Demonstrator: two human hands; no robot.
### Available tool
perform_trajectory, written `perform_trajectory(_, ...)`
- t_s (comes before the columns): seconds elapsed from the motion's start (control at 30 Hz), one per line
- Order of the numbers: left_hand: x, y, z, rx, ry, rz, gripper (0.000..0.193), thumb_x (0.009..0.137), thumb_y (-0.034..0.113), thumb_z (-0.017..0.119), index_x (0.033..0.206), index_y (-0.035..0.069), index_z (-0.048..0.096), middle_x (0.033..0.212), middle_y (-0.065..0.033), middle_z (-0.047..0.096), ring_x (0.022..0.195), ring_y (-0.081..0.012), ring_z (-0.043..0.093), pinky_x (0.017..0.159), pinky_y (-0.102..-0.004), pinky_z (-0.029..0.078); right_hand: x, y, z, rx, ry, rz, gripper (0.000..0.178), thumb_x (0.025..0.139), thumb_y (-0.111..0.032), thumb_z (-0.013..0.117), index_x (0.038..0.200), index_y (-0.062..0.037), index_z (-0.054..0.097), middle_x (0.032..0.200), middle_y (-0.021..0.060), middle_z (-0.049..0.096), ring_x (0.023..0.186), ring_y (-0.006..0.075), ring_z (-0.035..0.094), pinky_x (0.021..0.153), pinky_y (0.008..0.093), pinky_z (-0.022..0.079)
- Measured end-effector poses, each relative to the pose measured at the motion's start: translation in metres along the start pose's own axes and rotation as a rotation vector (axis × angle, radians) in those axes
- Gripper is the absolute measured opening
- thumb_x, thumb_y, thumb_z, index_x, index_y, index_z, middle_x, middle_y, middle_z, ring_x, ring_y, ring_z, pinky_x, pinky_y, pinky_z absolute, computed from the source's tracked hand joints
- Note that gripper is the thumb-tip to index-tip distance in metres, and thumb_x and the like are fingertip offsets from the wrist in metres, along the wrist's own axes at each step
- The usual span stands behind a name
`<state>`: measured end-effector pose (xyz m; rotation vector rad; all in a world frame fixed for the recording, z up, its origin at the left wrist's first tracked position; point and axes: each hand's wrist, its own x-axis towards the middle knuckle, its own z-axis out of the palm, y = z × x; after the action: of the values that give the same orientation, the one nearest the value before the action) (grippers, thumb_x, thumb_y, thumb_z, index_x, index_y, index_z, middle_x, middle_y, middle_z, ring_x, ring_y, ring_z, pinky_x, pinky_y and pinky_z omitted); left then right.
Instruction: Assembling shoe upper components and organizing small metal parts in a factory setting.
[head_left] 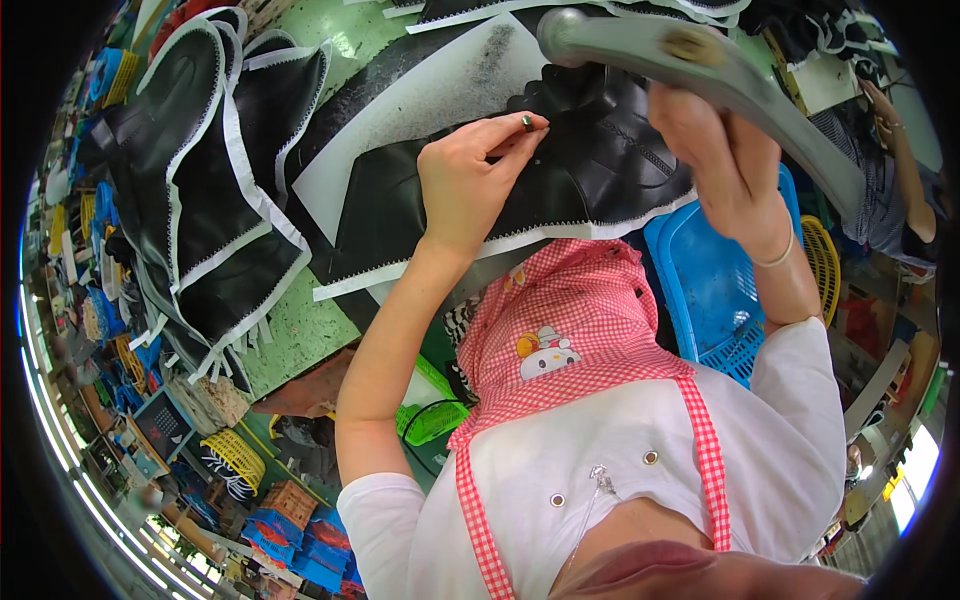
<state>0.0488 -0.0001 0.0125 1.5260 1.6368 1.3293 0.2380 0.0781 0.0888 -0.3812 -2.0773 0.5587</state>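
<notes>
My left hand [468,185] pinches a small, short metal piece [527,123] between thumb and fingertips; its dark end shows on top, and the rest is hidden. Under that hand lies a black leather-like piece [400,205] with a white, zigzag-stitched edge. It rests partly over a white board [440,95] speckled with black marks. Raised close to the camera is a hammer [620,45], with a round metal face to the left and a long curved end to the right. Its handle is gripped by my right hand [712,155], which hides most of it.
A stack of similar black pieces [205,190] with white edging sits left on the green table [285,355]. A blue plastic basket [690,270] stands by my right arm, a yellow one [822,265] beyond. At far right, another person's arm [900,150] shows. Crates and baskets crowd the left.
</notes>
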Motion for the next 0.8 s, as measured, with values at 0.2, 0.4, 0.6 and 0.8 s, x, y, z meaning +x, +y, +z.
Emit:
perform_trajectory(0.2, 0.001, -0.013, -0.007, -0.033, -0.033, -0.115, 0.015, 0.086, 0.010, 0.068, 0.098, 0.002, 0.072, 0.081, -0.0068, 0.072, 0.074, -0.0061, 0.067, 0.067, -0.0208, 0.052, -0.012, -0.008, 0.004, -0.078, -0.502, 0.326, 0.029, 0.091, -0.008, 0.063, 0.117, 0.0024, 0.061, 0.100, 0.0173, 0.064, 0.080, 0.0302, 0.063, 0.074, 0.0299, 0.050)
perform_trajectory(0.4, 0.017, -0.018, -0.019, -0.388, -0.196, -0.342, 0.019, 0.093, 0.013, 0.063, 0.104, -0.001, 0.068, 0.093, -0.0067, 0.072, 0.086, -0.0122, 0.068, 0.077, -0.0242, 0.054, -0.036, 0.006, 0.016, 0.026, -0.504, 0.565, 0.022, 0.094, -0.014, 0.058, 0.109, 0.0016, 0.060, 0.085, 0.0191, 0.062, 0.075, 0.0358, 0.060, 0.068, 0.0368, 0.049)
perform_trajectory(0.6, 0.007, -0.017, -0.013, -0.196, -0.147, -0.184, 0.015, 0.090, 0.007, 0.065, 0.102, -0.001, 0.070, 0.090, -0.0048, 0.072, 0.084, -0.0099, 0.067, 0.075, -0.0217, 0.052, -0.014, 0.008, 0.007, 0.044, -0.591, 0.564, 0.022, 0.094, -0.014, 0.059, 0.109, 0.0013, 0.064, 0.091, 0.0178, 0.063, 0.076, 0.0330, 0.061, 0.071, 0.0350, 0.050)
perform_trajectory(0.8, -0.003, -0.004, -0.005, 0.108, 0.013, 0.109, 0.011, 0.083, 0.012, 0.071, 0.092, 0.005, 0.073, 0.084, -0.0101, 0.072, 0.071, -0.0191, 0.070, 0.062, -0.0256, 0.053, 0.008, -0.012, -0.002, -0.003, -0.407, 0.217, 0.023, 0.091, -0.011, 0.062, 0.111, -0.0021, 0.064, 0.088, 0.0154, 0.060, 0.075, 0.0297, 0.061, 0.065, 0.0361, 0.048)
